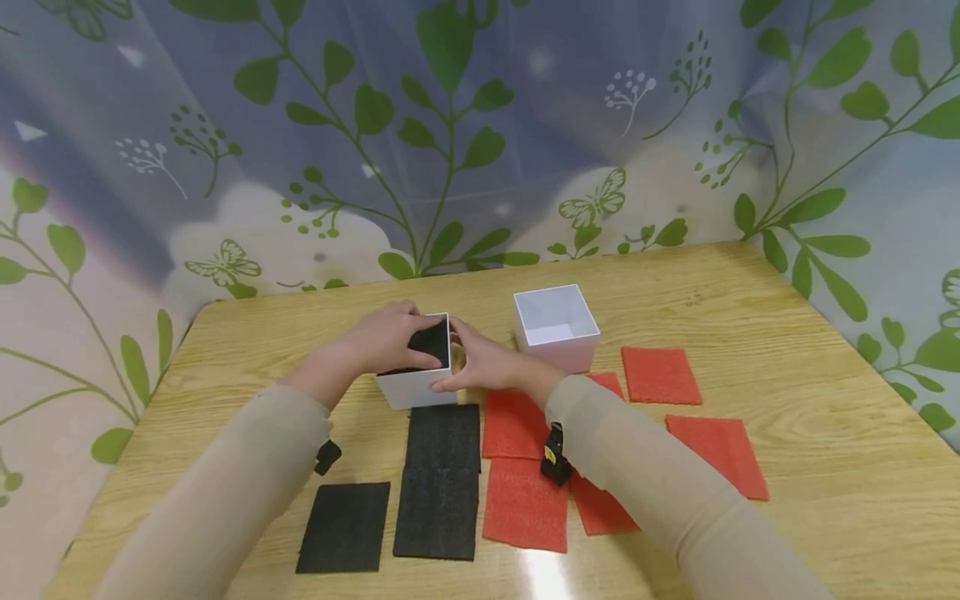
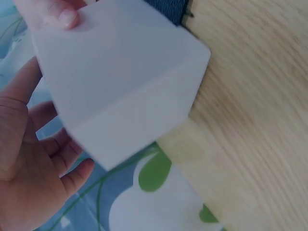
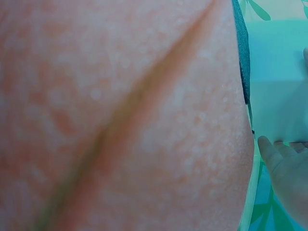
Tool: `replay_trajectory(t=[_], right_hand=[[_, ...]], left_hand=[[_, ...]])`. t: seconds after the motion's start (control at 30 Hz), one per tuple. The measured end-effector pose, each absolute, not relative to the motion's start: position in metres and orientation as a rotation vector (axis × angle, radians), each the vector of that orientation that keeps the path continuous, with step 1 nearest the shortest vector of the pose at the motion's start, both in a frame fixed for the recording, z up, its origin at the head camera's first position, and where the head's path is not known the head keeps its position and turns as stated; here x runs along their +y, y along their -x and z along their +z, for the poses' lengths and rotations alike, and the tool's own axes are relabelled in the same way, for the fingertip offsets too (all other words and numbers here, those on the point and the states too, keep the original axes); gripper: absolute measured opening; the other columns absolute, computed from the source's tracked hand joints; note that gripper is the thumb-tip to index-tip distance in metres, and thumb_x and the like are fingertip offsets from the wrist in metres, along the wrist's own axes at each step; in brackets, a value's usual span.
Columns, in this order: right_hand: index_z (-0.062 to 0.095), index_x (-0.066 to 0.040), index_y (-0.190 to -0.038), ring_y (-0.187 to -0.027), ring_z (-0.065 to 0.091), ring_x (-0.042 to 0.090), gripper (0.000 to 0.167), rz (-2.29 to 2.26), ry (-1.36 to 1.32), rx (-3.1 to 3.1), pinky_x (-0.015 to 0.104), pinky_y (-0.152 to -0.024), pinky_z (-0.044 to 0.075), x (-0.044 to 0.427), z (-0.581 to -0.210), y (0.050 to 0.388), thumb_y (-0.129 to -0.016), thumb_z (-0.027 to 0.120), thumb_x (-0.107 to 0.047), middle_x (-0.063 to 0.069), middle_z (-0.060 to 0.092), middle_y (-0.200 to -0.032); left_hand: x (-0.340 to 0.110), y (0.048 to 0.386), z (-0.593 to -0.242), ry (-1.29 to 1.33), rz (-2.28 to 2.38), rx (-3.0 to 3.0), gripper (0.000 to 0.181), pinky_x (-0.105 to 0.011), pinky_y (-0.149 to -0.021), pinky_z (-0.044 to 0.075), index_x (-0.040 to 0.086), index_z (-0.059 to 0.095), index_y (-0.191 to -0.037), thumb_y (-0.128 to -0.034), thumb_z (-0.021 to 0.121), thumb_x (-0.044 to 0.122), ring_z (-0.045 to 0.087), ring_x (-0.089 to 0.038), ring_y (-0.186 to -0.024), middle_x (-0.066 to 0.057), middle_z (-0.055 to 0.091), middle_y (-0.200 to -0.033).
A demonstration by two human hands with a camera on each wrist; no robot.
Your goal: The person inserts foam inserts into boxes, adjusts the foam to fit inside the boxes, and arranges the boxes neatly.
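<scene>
A white square box (image 1: 416, 390) stands at the table's middle left, with a black cloth square (image 1: 433, 340) inside it. My left hand (image 1: 386, 340) reaches into the box top, its fingers and thumb spread over the black cloth. My right hand (image 1: 483, 360) grips the box's right side, thumb at the near corner and fingers along the right wall. In the left wrist view, the white box (image 2: 120, 72) shows from outside; the left hand (image 2: 29, 154) has loosely bent fingers at its rim. Blurred skin fills most of the right wrist view.
A second white box (image 1: 558, 325) stands to the right. Black squares (image 1: 438, 483) lie in front of the first box, another (image 1: 343, 527) at left. Several red squares (image 1: 525, 504) spread under and around the right forearm. A leaf-patterned curtain (image 1: 480, 167) hangs behind the table (image 1: 825, 400).
</scene>
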State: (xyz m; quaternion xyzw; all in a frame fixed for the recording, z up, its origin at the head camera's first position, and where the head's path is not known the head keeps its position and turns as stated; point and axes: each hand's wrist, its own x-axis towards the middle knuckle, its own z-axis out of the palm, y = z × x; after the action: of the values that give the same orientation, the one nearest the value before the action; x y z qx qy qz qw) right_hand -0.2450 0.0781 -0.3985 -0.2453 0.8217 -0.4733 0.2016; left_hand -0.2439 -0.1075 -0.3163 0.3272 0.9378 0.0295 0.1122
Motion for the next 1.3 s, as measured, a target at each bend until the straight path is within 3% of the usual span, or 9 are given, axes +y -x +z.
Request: replay_trajectory(t=[0.27, 0.57, 1.0, 1.3], right_hand=[[0.013, -0.018, -0.147, -0.135, 0.025, 0.02, 0.1, -1.354, 0.658, 2.293, 0.04, -0.106, 0.028, 0.076, -0.399, 0.245, -0.074, 0.08, -0.029, 0.004, 0.022, -0.147], [0.012, -0.016, -0.148, -0.136, 0.024, 0.021, 0.102, -1.332, 0.658, 2.32, 0.039, -0.107, 0.027, 0.077, -0.399, 0.246, -0.073, 0.081, -0.028, 0.005, 0.022, -0.147], [0.01, -0.015, -0.148, -0.137, 0.023, 0.023, 0.104, -1.329, 0.667, 2.326, 0.039, -0.107, 0.027, 0.075, -0.401, 0.246, -0.073, 0.081, -0.026, 0.009, 0.02, -0.148], [0.009, -0.015, -0.149, -0.137, 0.023, 0.025, 0.104, -1.332, 0.668, 2.319, 0.042, -0.106, 0.028, 0.076, -0.401, 0.246, -0.074, 0.081, -0.024, 0.011, 0.019, -0.149]], left_hand=[[-0.137, 0.242, -0.31, -0.902, -0.06, 2.823, 0.07, -0.037, -0.07, 0.044, 0.005, 0.054, -0.132, -0.0771, 0.074, 0.044, 0.051, -0.021, -0.082, -0.011, 0.054, -0.101], [-0.145, 0.243, -0.309, -0.866, -0.104, 2.802, 0.071, -0.036, -0.066, 0.043, 0.004, 0.055, -0.131, -0.0773, 0.072, 0.046, 0.049, -0.021, -0.079, -0.011, 0.053, -0.097], [-0.148, 0.243, -0.302, -0.773, -0.077, 2.711, 0.071, -0.048, -0.089, 0.043, 0.003, 0.05, -0.134, -0.0796, 0.071, 0.043, 0.051, -0.033, -0.105, -0.019, 0.052, -0.116], [-0.147, 0.241, -0.301, -0.724, -0.052, 2.703, 0.073, -0.049, -0.089, 0.043, 0.003, 0.047, -0.137, -0.0802, 0.071, 0.043, 0.052, -0.034, -0.105, -0.022, 0.051, -0.119]])
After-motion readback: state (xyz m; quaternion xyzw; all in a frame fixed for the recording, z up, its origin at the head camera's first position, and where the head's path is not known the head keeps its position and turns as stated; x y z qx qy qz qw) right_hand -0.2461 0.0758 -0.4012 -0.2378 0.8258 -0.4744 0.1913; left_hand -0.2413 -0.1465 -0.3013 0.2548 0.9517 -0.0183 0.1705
